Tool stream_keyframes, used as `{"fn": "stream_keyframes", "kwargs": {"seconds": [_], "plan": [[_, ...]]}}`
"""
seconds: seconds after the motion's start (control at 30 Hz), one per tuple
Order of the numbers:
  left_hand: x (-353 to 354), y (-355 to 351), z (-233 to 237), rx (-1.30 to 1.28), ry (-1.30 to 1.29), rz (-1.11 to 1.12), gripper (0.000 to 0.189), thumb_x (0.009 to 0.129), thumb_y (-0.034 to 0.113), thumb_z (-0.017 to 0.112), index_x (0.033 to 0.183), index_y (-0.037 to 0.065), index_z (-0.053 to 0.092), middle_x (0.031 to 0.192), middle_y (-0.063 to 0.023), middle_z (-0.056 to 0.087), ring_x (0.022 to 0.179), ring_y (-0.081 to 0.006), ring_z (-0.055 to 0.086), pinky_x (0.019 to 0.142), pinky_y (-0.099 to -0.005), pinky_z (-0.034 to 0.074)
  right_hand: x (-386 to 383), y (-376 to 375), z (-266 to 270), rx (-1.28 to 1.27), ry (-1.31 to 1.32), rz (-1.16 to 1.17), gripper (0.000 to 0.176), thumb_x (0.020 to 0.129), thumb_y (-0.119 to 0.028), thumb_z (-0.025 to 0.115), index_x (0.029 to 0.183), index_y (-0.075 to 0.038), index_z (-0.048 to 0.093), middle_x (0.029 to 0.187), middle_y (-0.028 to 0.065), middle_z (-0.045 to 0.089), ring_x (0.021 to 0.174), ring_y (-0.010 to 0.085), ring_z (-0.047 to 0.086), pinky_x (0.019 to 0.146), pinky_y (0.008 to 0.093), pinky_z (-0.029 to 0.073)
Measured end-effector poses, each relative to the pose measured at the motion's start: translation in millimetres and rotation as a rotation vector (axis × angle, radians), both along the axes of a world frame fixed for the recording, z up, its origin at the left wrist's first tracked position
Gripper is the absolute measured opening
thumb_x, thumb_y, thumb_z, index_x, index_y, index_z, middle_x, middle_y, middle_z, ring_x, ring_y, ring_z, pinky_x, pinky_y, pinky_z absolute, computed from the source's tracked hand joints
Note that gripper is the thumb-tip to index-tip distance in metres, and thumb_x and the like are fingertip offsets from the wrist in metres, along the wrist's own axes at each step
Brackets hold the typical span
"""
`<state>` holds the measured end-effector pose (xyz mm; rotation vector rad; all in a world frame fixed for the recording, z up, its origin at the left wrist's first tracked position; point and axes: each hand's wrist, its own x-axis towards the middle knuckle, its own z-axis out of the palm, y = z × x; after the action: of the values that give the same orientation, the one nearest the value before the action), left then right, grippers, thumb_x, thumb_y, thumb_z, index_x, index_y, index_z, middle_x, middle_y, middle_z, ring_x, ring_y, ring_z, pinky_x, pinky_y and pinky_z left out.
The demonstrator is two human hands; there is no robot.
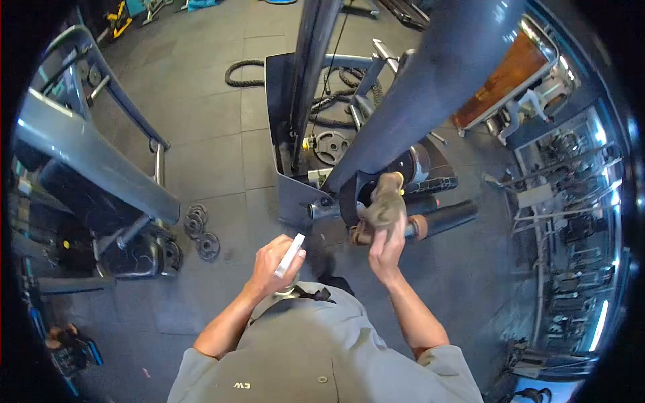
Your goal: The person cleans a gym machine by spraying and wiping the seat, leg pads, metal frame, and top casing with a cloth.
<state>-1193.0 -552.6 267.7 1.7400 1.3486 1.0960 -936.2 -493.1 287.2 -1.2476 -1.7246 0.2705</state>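
This was a gym. Dark rubber tiles covered the floor, and loose weight plates lay on it beside a grey steel frame at the left. A thick battle rope lay coiled further off. In the middle stood a machine with a padded roller and a spare plate at its base. A brown padded bench stood at the upper right, and a wall mirror on the right showed rows of more equipment
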Motion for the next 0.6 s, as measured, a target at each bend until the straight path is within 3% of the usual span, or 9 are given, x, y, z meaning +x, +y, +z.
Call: {"fn": "stream_keyframes", "kwargs": {"seconds": [0.1,0.17,0.23,0.33,0.37,0.4,0.5,0.57,0.6], "plan": [[-9,2,-9,-0.014,0.016,-0.032,0.02,0.089,0.02,0.066,0.085,0.0,0.066,0.084,-0.0162,0.064,0.074,-0.0379,0.064,0.067,-0.0448,0.051,-22,34,18,0.128,-0.544,0.094,0.04,0.082,-0.014,0.065,0.115,0.007,0.063,0.128,0.0274,0.056,0.14,0.0525,0.034,0.114,0.0578,0.032],[-11,9,-14,0.011,-0.049,-0.14,0.021,0.09,0.022,0.066,0.085,0.001,0.066,0.082,-0.0151,0.063,0.075,-0.0367,0.063,0.067,-0.0443,0.051,-54,43,26,-0.079,-0.891,0.126,0.059,0.079,-0.02,0.073,0.13,0.004,0.056,0.142,0.0199,0.05,0.148,0.0406,0.027,0.111,0.0557,0.036],[-9,28,-25,0.063,-0.128,-0.223,0.021,0.091,0.022,0.066,0.086,0.002,0.066,0.08,-0.0149,0.061,0.074,-0.0362,0.062,0.066,-0.0442,0.05,-41,39,16,-0.01,-0.824,0.181,0.057,0.084,-0.02,0.07,0.133,0.003,0.054,0.141,0.0223,0.052,0.145,0.0367,0.036,0.107,0.0536,0.042],[4,58,-47,0.23,-0.201,-0.245,0.025,0.092,0.028,0.066,0.09,0.003,0.064,0.076,-0.0131,0.058,0.07,-0.0357,0.059,0.063,-0.0456,0.046,-11,15,52,-0.521,0.247,-0.068,0.052,0.101,-0.036,0.05,0.134,0.005,0.053,0.133,0.0212,0.057,0.125,0.031,0.054,0.102,0.047,0.047],[11,69,-58,0.231,-0.21,-0.269,0.027,0.092,0.03,0.066,0.085,0.003,0.063,0.074,-0.0132,0.056,0.071,-0.0358,0.06,0.063,-0.046,0.046,-1,7,67,-0.557,0.645,-0.211,0.056,0.107,-0.043,0.043,0.134,0.005,0.052,0.131,0.0205,0.058,0.117,0.0288,0.06,0.1,0.0447,0.049],[18,76,-58,0.24,-0.216,-0.269,0.028,0.091,0.03,0.066,0.082,0.003,0.063,0.074,-0.0142,0.057,0.071,-0.0365,0.061,0.063,-0.0465,0.046,11,8,78,-0.402,0.841,-0.225,0.059,0.106,-0.045,0.044,0.135,0.006,0.05,0.13,0.0203,0.058,0.117,0.0299,0.059,0.101,0.0459,0.048],[36,93,-47,0.202,-0.222,-0.323,0.031,0.092,0.029,0.065,0.078,0.002,0.06,0.073,-0.0146,0.056,0.07,-0.0366,0.061,0.062,-0.0465,0.046,34,4,117,-0.176,0.77,-0.112,0.056,0.107,-0.041,0.04,0.137,0.006,0.047,0.132,0.0199,0.057,0.122,0.0333,0.056,0.106,0.0473,0.044],[42,97,-46,0.14,-0.181,-0.374,0.031,0.092,0.029,0.064,0.077,0.001,0.059,0.073,-0.0146,0.056,0.071,-0.0364,0.061,0.063,-0.0465,0.046,28,3,131,-0.151,0.368,-0.01,0.053,0.106,-0.038,0.04,0.133,0.005,0.053,0.135,0.0217,0.057,0.125,0.0333,0.055,0.106,0.047,0.044],[45,98,-49,0.103,-0.146,-0.399,0.031,0.091,0.029,0.064,0.077,0.001,0.059,0.073,-0.0149,0.056,0.072,-0.0365,0.061,0.064,-0.0466,0.046,11,7,137,0.01,0.0,0.045,0.05,0.104,-0.035,0.044,0.131,0.005,0.055,0.138,0.0212,0.056,0.126,0.0346,0.056,0.106,0.0472,0.044]]}}
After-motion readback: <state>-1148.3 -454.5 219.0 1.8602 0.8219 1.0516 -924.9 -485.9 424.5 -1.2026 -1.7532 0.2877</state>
